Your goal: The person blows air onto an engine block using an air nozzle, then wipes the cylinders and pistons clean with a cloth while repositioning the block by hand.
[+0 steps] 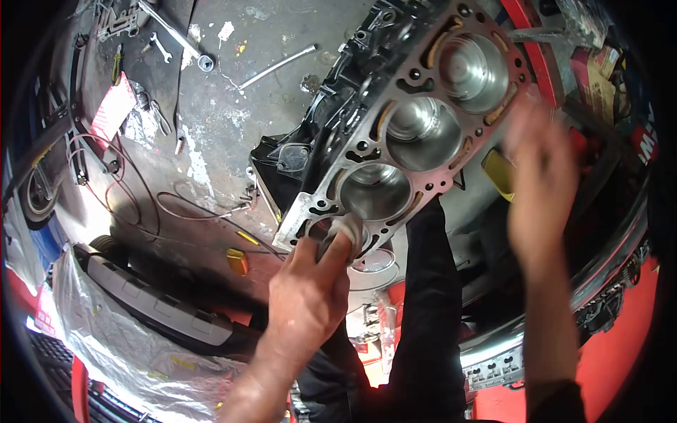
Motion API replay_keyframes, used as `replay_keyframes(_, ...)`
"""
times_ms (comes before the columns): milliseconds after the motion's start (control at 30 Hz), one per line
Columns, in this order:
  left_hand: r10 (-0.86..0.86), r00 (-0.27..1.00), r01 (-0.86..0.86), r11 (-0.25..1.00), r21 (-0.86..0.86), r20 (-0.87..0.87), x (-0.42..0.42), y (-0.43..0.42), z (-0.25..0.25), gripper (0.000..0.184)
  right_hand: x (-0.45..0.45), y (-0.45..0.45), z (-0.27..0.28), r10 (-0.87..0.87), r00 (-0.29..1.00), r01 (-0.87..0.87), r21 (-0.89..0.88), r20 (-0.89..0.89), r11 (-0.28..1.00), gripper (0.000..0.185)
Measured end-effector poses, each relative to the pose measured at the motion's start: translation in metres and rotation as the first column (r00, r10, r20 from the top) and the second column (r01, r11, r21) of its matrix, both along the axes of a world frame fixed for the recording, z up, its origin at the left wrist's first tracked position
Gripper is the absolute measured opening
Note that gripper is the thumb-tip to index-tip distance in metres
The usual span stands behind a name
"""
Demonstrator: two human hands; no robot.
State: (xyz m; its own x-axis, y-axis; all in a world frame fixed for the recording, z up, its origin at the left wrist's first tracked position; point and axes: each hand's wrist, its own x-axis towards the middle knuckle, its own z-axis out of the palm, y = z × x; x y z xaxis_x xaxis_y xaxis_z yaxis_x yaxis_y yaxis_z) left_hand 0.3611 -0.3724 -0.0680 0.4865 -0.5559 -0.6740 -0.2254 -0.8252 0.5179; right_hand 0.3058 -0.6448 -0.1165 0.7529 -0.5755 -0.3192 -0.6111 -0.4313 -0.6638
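Note:
A metal engine block [371,152] with a row of several round cylinder bores stands tilted across the upper middle. My left hand [310,282] is at its lower-left end, with the fingers closed on a pale cloth [347,235] over the nearest bore. Part of that bore is hidden by the cloth and fingers. To the right of the block, my right hand [541,158] is raised and smeared by motion. Its fingers are too blurred to read, and nothing can be made out in it.
On the floor at the upper left lie a ratchet [204,62], a wrench [161,48], a metal bar [278,67] and pliers. Hoses and cables run across the left. A plastic-covered bumper [155,299] is at the lower left. A red stand [539,60] is beside the block.

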Motion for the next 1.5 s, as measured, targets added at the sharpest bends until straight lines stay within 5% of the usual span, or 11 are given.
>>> replay_keyframes(67,-0.277,0.960,0.279,0.945,0.169,-0.034,0.014,-0.023,-0.005,0.061,0.042,-0.064,-0.058,-0.064,0.956,0.160,-0.326,0.285,0.932,0.034)
replay_keyframes(167,-0.424,0.855,0.501,0.824,0.265,-0.298,0.030,-0.057,-0.034,0.053,0.079,-0.044,-0.056,-0.148,0.979,0.069,-0.452,-0.142,0.890,0.044)
replay_keyframes(333,0.025,0.594,0.537,0.731,0.420,-0.804,0.048,-0.112,-0.079,0.028,0.067,-0.053,-0.074,-0.051,0.996,0.086,-0.541,0.078,0.836,0.042)
replay_keyframes(433,-0.088,0.666,0.499,0.791,0.354,-0.741,0.037,-0.095,-0.066,0.037,0.070,-0.052,-0.069,-0.120,0.973,0.026,-0.420,-0.197,0.907,0.049)
replay_keyframes(567,0.140,0.709,0.354,0.777,0.520,-0.691,0.037,-0.106,-0.043,0.058,0.070,-0.050,-0.087,-0.137,0.990,0.106,-0.543,-0.016,0.833,0.048)
replay_keyframes(700,0.077,0.608,0.627,0.565,0.537,-0.790,0.028,-0.118,-0.072,0.079,0.065,-0.050,-0.081,-0.147,0.989,0.111,-0.550,-0.021,0.828,0.047)
replay_keyframes(733,-0.005,0.714,0.461,0.755,0.466,-0.700,0.022,-0.100,-0.050,0.069,0.065,-0.050,-0.084,-0.119,0.993,0.096,-0.564,-0.004,0.820,0.047)
replay_keyframes(933,0.108,0.647,0.460,0.734,0.499,-0.755,0.030,-0.110,-0.080,0.049,0.070,-0.050,-0.079,-0.134,0.991,0.103,-0.508,-0.025,0.855,0.048)
replay_keyframes(1067,-0.244,0.890,0.291,0.954,0.068,-0.385,0.024,-0.087,-0.041,0.045,0.067,-0.048,-0.082,-0.123,0.992,0.082,-0.529,-0.042,0.845,0.049)
replay_keyframes(1133,0.242,0.636,0.266,0.822,0.503,-0.732,0.042,-0.105,-0.047,0.055,0.069,-0.048,-0.079,-0.150,0.989,0.124,-0.484,-0.015,0.866,0.048)
replay_keyframes(1500,0.031,0.715,0.382,0.820,0.427,-0.698,0.023,-0.097,-0.080,0.044,0.068,-0.049,-0.074,-0.138,0.988,0.093,-0.466,-0.063,0.880,0.047)
